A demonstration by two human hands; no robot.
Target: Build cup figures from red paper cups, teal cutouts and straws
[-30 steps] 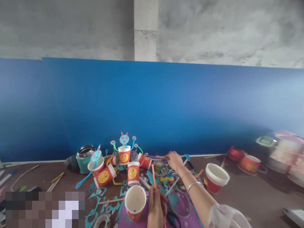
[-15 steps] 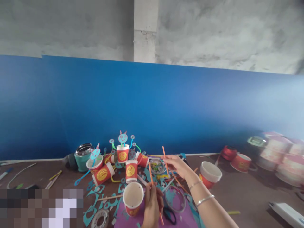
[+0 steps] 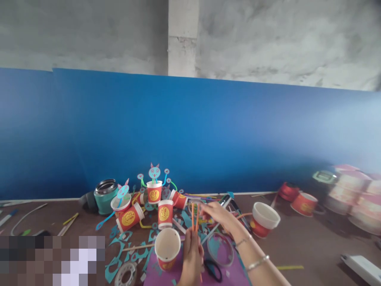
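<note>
My left hand [image 3: 192, 252] is closed around two orange straws [image 3: 193, 216] that stand nearly upright side by side. My right hand [image 3: 216, 214] has its bent fingers at the upper part of the right-hand straw, seemingly pinching it; the fingertips are small and partly hidden. Just left of my left hand, an open red and white paper cup [image 3: 167, 246] stands upright on a purple sheet [image 3: 184, 274], with small dark holes near its rim. Black-handled scissors [image 3: 212, 270] and a roll of clear tape [image 3: 220, 249] lie to the right of that hand.
Behind are a paper cup with a cat-faced figure [image 3: 154, 192], tipped cups [image 3: 129, 217] and a teal jar [image 3: 105, 196]. Blue paper scraps [image 3: 114, 264] litter the left. Stacked cups [image 3: 264, 218], a red tape roll [image 3: 288, 192] and a white box [image 3: 361, 268] are rightward. A blue partition [image 3: 190, 135] stands behind.
My right hand has brought its orange straw down and left, beside the other one in my left hand. Both straws now stand together in the left hand's grip.
</note>
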